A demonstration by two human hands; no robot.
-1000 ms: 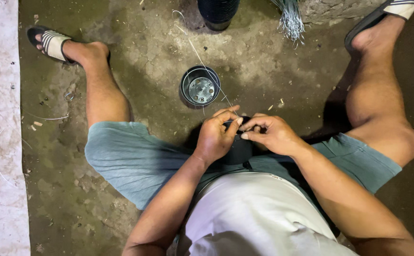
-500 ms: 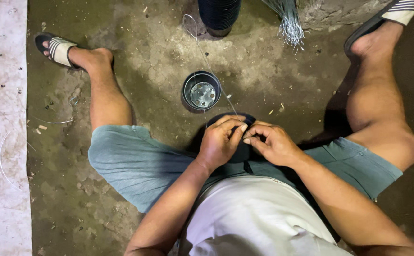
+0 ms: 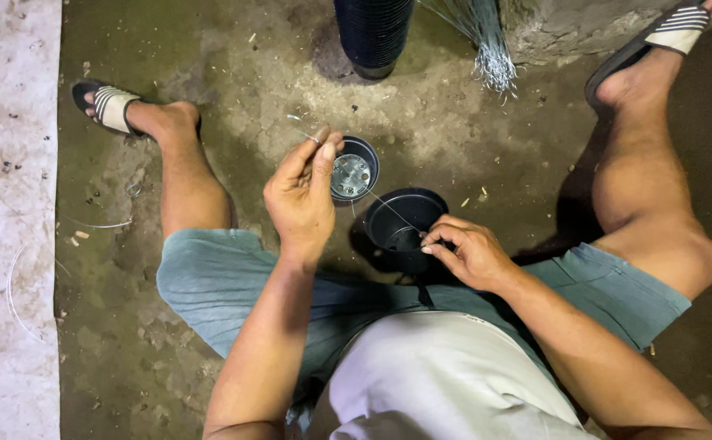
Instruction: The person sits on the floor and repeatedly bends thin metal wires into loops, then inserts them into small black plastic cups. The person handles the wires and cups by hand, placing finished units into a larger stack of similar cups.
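Wire (image 3: 388,204) betw. hands, over black pot (image 3: 401,222), nothing inside.

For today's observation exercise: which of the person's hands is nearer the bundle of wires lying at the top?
Left. The left hand is raised below-left of the bundle of wires; the right hand sits lower, at the black pot.

The left hand (image 3: 303,200), earlier pressed against the right hand over the lap, now stands raised and apart from it, with thumb and forefinger pinched on the end of a thin wire (image 3: 372,195). The wire now runs taut from that pinch down to the right hand (image 3: 470,253). A black pot (image 3: 405,222), earlier covered by both hands, is now exposed, and the right-hand fingers rest at its rim. The wire appears to pass through the pot wall, though this is too fine to confirm. The small tin (image 3: 352,171) now lies just beside the left hand.
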